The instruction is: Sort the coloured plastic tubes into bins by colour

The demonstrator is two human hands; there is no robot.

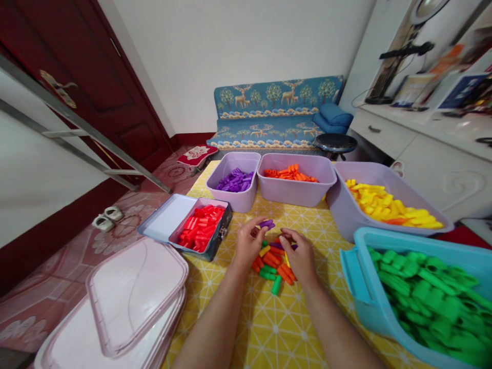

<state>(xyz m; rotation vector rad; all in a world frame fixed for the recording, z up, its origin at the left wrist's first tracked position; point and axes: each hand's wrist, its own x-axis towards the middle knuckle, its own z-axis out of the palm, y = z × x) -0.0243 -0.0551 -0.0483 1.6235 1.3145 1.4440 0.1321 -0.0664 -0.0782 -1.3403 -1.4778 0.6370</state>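
My left hand [249, 241] pinches purple plastic caps [267, 224], which look like marker caps, just above a small mixed pile on the table. My right hand [300, 252] is curled over the pile's right side. Its thumb and fingers close around a purple cap [294, 247], partly hidden by them. Under and between both hands lie orange caps [273, 258], green caps [276, 285] and a yellow cap [264, 251], loose on the yellow patterned tablecloth [269, 328].
Behind the pile stand lilac bins of purple [235, 180], orange [290, 173] and yellow caps [392, 205]. A turquoise bin [361, 277] of green caps is at right. At left are a hinged box [211, 251] of red caps and stacked lids [138, 297].
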